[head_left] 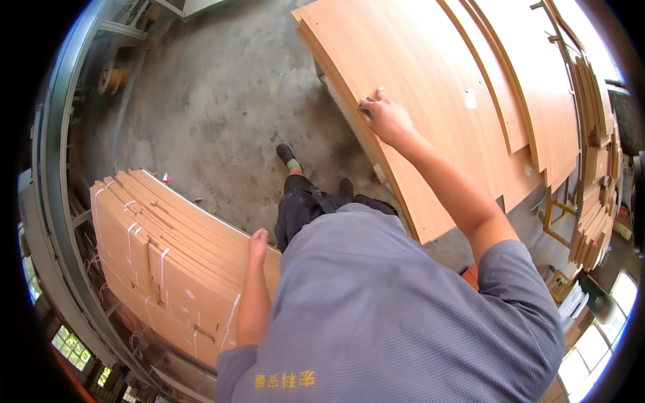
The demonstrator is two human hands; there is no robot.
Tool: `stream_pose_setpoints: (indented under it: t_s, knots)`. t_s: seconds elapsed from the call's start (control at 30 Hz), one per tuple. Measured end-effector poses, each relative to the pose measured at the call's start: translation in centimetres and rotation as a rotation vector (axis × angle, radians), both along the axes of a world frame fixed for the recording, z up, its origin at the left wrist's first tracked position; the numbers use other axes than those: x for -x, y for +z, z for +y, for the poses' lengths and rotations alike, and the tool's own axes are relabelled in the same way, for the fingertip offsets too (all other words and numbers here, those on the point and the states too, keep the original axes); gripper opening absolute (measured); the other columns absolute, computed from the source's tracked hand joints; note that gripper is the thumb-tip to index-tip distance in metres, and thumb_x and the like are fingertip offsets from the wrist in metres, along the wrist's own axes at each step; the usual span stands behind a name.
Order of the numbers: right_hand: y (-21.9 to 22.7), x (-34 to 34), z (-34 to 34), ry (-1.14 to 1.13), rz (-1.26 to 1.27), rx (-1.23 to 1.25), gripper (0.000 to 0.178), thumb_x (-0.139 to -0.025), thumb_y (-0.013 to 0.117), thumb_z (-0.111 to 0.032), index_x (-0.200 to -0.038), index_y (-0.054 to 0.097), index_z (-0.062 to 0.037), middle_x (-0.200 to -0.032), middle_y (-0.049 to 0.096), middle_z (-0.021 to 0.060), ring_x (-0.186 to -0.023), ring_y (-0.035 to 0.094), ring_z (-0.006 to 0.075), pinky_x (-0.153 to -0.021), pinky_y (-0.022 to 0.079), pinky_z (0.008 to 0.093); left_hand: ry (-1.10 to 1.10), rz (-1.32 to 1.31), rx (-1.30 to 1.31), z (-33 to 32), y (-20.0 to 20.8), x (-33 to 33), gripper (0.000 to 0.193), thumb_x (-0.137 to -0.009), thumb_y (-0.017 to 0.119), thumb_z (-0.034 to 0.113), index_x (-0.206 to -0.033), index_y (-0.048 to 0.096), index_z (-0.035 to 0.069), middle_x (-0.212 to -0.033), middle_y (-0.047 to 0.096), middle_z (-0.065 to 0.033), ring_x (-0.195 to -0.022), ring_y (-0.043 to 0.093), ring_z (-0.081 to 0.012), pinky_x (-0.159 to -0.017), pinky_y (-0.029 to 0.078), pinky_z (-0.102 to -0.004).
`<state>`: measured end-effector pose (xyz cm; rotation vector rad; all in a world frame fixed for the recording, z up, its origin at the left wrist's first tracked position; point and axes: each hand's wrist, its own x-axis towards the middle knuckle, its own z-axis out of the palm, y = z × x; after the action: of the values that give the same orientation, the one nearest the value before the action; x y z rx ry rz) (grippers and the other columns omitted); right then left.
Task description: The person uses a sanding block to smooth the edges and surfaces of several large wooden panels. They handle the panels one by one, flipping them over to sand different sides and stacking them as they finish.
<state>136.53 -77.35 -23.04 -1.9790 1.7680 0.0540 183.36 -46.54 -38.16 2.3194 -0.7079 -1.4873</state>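
My right hand [390, 122] is closed around a small dark hand-held object [365, 107], whose exact kind I cannot make out. The hand is at the left edge of a large light-brown wood panel [430, 87], which lies flat on top of a stack. Low at my side, my left hand [258, 246] has its fingers curled in, with no object showing in it. It is beside a strapped stack of brown boards [181, 248] and appears apart from it.
More wood panels [531, 80] overlap to the right, with several narrow boards [591, 161] stacked beyond them. A yellow metal frame [554, 218] stands near their lower edge. A metal rail structure [57, 134] runs along the left. Grey concrete floor [215, 101] lies between the stacks.
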Motion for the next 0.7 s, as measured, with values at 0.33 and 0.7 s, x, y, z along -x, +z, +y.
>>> stream_pose_setpoints:
  t_s: [0.33, 0.7]
  knots:
    - [-0.2, -6.9, -16.8, -0.081, 0.002, 0.017, 0.045, -0.085, 0.058, -0.007, -0.128, 0.065, -0.0178, -0.147, 0.041, 0.0342, -0.094, 0.07, 0.0399, -0.085, 0.056, 0.045, -0.314, -0.051, 0.028, -22.2, -2.6, -6.3, 0.042, -0.096, 0.062, 0.029, -0.124, 0.066, -0.003, -0.098, 0.07, -0.0142, -0.09, 0.065, -0.0236, -0.083, 0.051, -0.0351]
    - [3.0, -3.1, -20.5, -0.762, -0.374, 0.438, 0.054, -0.085, 0.073, -0.019, -0.136, 0.059, -0.0077, -0.125, 0.065, 0.0229, -0.106, 0.066, 0.0362, -0.092, 0.053, 0.0388, -1.339, -0.096, 0.954, -56.6, 12.4, 16.0, 0.072, -0.094, 0.06, 0.025, -0.154, 0.029, 0.0, -0.16, 0.028, -0.021, -0.15, 0.024, -0.0373, -0.123, 0.019, -0.0474]
